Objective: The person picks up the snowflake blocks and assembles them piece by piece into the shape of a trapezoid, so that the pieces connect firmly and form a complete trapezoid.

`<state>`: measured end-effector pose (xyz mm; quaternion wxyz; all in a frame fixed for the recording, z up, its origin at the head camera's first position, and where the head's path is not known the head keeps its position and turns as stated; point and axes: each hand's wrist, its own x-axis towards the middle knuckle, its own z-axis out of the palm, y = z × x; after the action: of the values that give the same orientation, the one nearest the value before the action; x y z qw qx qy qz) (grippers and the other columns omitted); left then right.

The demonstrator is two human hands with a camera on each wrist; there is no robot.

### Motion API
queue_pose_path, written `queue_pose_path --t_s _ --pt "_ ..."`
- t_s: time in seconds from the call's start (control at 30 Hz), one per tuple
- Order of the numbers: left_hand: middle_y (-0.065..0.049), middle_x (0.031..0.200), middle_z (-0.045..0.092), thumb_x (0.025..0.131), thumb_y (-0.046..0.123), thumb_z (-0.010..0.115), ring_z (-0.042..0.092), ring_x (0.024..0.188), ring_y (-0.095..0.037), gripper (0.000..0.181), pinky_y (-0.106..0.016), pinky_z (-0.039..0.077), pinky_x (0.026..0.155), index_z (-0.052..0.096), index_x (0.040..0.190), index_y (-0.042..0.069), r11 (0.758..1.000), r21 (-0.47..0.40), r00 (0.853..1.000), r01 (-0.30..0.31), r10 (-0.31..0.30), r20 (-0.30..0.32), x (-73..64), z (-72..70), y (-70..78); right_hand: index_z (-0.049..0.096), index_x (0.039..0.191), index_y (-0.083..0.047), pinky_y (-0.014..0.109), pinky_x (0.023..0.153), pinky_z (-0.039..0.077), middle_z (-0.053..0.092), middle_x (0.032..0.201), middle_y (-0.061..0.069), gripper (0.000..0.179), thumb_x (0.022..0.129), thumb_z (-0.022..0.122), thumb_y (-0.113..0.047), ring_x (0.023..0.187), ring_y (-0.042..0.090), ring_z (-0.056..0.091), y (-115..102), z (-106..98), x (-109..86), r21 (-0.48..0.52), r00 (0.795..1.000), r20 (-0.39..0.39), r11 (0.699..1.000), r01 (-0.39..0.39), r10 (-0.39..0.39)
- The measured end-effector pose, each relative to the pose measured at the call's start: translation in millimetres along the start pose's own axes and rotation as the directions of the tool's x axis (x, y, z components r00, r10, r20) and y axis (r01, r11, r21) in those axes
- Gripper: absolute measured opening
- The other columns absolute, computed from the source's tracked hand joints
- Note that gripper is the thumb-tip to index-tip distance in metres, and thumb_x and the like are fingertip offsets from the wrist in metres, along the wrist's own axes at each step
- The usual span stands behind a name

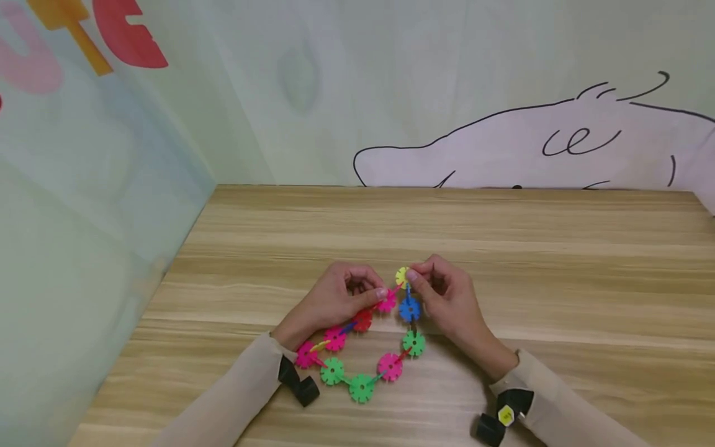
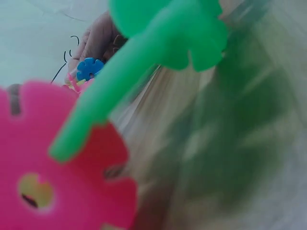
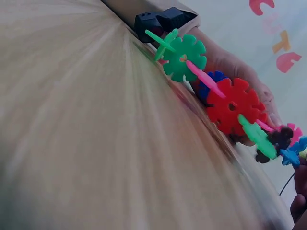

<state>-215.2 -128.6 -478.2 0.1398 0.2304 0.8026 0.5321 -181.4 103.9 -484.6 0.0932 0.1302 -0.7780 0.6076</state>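
A closed loop of notched plastic discs, pink, green, red, blue and yellow, lies between the hands in the head view. My left hand [image 1: 341, 297] pinches a pink disc [image 1: 387, 303] near the loop's far end. Between thumb and fingers, my right hand [image 1: 455, 301] pinches the yellow disc [image 1: 401, 277] at the tip. A blue disc [image 1: 409, 310] hangs just below it, followed by a green disc [image 1: 414, 343]. Near the left wrist, another pink disc [image 1: 306, 354] sits against the sleeve. The left wrist view shows a large pink disc [image 2: 72, 191] up close.
A wood-grain table [image 1: 558, 261] spreads under both hands. Behind it stands a pale wall [image 1: 346, 93] with a line drawing and coloured letters. Black wrist cameras are strapped at the left sleeve [image 1: 218, 397] and the right sleeve [image 1: 570, 403].
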Motion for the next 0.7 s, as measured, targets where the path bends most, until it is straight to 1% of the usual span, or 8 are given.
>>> queue_pose_path --t_s 0.1,0.17,0.23,0.37,0.47,0.53,0.6,0.7 --pt "0.002 0.082 0.074 0.101 0.022 0.076 0.061 0.071 -0.010 0.010 -0.023 0.049 0.064 0.082 0.100 0.014 1.000 -0.024 0.999 0.010 -0.011 -0.030 0.2 -0.8 -1.6 0.074 0.124 -0.004 0.019 0.066 0.049 0.073 0.092 0.011 0.020 0.106 0.067 -0.009 0.075 0.006 0.059 2 -3 -2.2 -0.066 1.000 0.017 0.998 0.008 -0.007" --pt "0.002 0.083 0.076 0.101 0.023 0.075 0.064 0.073 -0.010 0.010 -0.023 0.050 0.067 0.081 0.101 0.014 0.999 -0.040 0.998 0.020 -0.023 -0.054 0.2 -1.7 -2.3 0.069 0.134 -0.007 0.020 0.069 0.051 0.074 0.096 0.007 0.029 0.106 0.067 -0.012 0.078 0.007 0.060 2 -6 -6.2 -0.138 1.000 0.016 0.990 0.024 -0.022" --pt "0.001 0.083 0.077 0.101 0.023 0.076 0.065 0.074 -0.009 0.011 -0.022 0.050 0.069 0.081 0.102 0.014 0.998 -0.049 0.997 0.030 -0.034 -0.071 0.6 -2.2 -2.8 0.063 0.140 -0.008 0.022 0.070 0.051 0.074 0.100 0.004 0.037 0.104 0.070 -0.014 0.080 0.008 0.061 2 -9 -11.9 -0.214 0.999 0.009 0.976 0.045 -0.044" --pt "0.000 0.080 0.077 0.101 0.022 0.075 0.067 0.071 -0.008 0.011 -0.022 0.054 0.070 0.078 0.102 0.012 0.997 -0.070 0.996 0.037 -0.043 -0.079 1.7 -1.7 -3.2 0.054 0.142 -0.005 0.024 0.080 0.052 0.070 0.111 0.003 0.049 0.099 0.075 -0.016 0.092 0.012 0.063 -1 -16 -27.2 -0.299 0.998 -0.021 0.953 0.044 -0.053" --pt "-0.001 0.078 0.078 0.101 0.020 0.074 0.069 0.068 -0.011 0.011 -0.025 0.058 0.070 0.077 0.103 0.009 0.995 -0.089 0.996 0.035 -0.042 -0.080 2.1 -1.1 -3.7 0.052 0.142 -0.004 0.026 0.088 0.049 0.068 0.116 0.006 0.053 0.097 0.077 -0.018 0.102 0.015 0.062 -4 -19 -40.0 -0.340 0.998 -0.049 0.940 0.028 -0.048" --pt "-0.002 0.078 0.078 0.101 0.020 0.074 0.071 0.067 -0.012 0.012 -0.025 0.058 0.072 0.076 0.104 0.008 0.994 -0.098 0.995 0.043 -0.052 -0.084 2.2 -0.9 -3.7 0.052 0.141 -0.003 0.027 0.092 0.047 0.067 0.116 0.007 0.054 0.095 0.079 -0.017 0.105 0.017 0.060 -5 -21 -48.6 -0.360 0.997 -0.064 0.933 0.023 -0.049" --pt "-0.002 0.078 0.078 0.101 0.021 0.074 0.071 0.068 -0.013 0.013 -0.024 0.057 0.074 0.075 0.105 0.008 0.994 -0.101 0.994 0.052 -0.061 -0.089 2.4 -0.7 -3.6 0.053 0.140 -0.003 0.028 0.093 0.045 0.068 0.113 0.005 0.057 0.093 0.081 -0.019 0.105 0.016 0.059 -6 -22 -56.7 -0.389 0.996 -0.067 0.921 0.023 -0.053" --pt "-0.004 0.080 0.079 0.102 0.022 0.074 0.072 0.069 -0.015 0.015 -0.023 0.056 0.076 0.075 0.108 0.008 0.993 -0.106 0.993 0.061 -0.071 -0.095 2.4 -0.6 -3.5 0.052 0.139 -0.003 0.027 0.087 0.046 0.068 0.105 0.000 0.064 0.088 0.087 -0.020 0.095 0.012 0.058 -8 -22 -65.4 -0.416 0.997 -0.044 0.908 0.038 -0.062"
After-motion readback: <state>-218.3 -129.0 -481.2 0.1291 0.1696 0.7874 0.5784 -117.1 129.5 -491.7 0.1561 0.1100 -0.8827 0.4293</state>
